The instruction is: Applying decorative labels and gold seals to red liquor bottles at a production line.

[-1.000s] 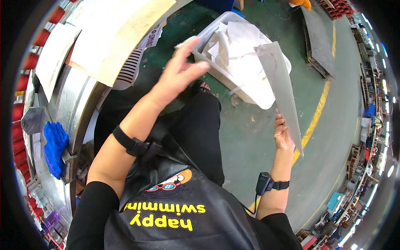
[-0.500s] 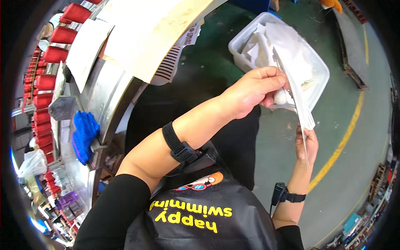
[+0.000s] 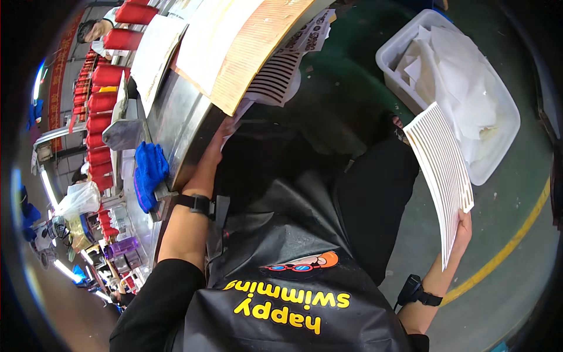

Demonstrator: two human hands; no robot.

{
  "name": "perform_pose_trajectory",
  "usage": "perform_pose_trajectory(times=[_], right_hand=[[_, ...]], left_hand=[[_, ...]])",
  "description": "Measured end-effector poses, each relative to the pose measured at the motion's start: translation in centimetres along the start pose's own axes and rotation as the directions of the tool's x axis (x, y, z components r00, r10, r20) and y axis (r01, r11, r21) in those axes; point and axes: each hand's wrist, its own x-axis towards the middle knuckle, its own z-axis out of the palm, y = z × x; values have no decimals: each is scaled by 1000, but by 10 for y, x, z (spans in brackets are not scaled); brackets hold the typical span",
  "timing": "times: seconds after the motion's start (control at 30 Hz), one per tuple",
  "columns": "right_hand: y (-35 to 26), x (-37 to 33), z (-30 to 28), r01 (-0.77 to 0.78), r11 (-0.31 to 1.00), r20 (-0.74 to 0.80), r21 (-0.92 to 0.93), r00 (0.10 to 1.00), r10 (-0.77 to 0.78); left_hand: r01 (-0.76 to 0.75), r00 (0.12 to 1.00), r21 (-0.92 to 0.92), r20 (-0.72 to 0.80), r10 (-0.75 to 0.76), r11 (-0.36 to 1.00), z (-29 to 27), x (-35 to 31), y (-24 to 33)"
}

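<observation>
On the right, my right hand [image 3: 463,230] grips the lower end of a curved white sheet with brown stripes [image 3: 443,176]. The sheet stands tilted, its striped face showing, in front of a white plastic bin [image 3: 387,70]. My left hand [image 3: 221,134] is at the left, beside the metal table's edge, under the corner of a corrugated cardboard sheet [image 3: 258,50]. Its fingers are mostly hidden there, with a bit of white paper next to them. More striped sheets [image 3: 275,79] show beneath the cardboard.
Crumpled white backing paper [image 3: 463,76] fills the bin. A blue cloth [image 3: 150,176] hangs at the metal table [image 3: 182,111]. Red padded forms [image 3: 102,100] stand in a row behind it. Another person [image 3: 97,29] is at the far left. A yellow line [image 3: 504,258] crosses the green floor.
My left hand has let go of the thin sheets above the bin and moved left to the table's edge. The right hand's sheet has turned, showing its stripes. The view has shifted left.
</observation>
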Motion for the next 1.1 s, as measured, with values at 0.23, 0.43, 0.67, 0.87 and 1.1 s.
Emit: perform_pose_trajectory(times=[0.23, 0.43, 0.67, 0.87, 1.1], right_hand=[[3, 16, 2, -53, 998, 89, 17, 995, 51], [8, 30, -38, -193, 771, 312, 607, 950, -7], [-20, 39, 109, -662, 415, 757, 624, 645, -110], [-28, 68, 150, -421, 794, 688, 439, 726, 4], [-57, 88, 95, -218, 942, 428, 256, 899, 91]], left_hand=[[5, 984, -75, 179, 8, 997, 9, 6, -28], [-46, 704, -234, 682, 198, 971, 120, -71, 78], [40, 237, -345, 915, 327, 938, 200, -110, 160], [146, 95, -290, 956, 278, 946, 251, -133, 180], [26, 496, -344, 819, 286, 939, 212, -178, 209]])
